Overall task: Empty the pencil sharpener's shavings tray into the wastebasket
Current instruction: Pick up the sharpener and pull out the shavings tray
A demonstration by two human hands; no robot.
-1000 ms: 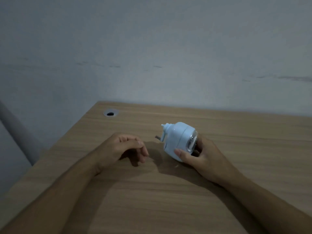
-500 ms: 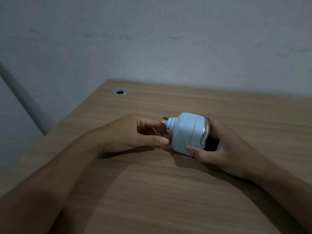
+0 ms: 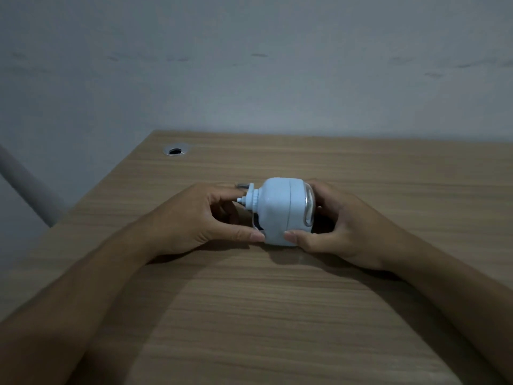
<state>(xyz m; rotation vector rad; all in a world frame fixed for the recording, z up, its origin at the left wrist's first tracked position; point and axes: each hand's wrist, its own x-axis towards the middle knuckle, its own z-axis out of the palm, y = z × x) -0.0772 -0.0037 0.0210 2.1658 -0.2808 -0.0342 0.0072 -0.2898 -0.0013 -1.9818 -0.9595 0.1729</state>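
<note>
The pencil sharpener (image 3: 280,211) lies on its side on the wooden desk (image 3: 277,315), between both hands. The right hand (image 3: 341,229) grasps its clear end, thumb under the white body. The left hand (image 3: 194,218) touches its crank end (image 3: 248,197), thumb at the lower edge.

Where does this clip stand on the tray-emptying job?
Early. Done: the pencil sharpener is gripped by the right hand at its clear end, low over the desk. In hand: the left hand closes on the crank end, thumb against the body. Left: no tray pulled out yet, nothing emptied; no wastebasket is in view.
</note>
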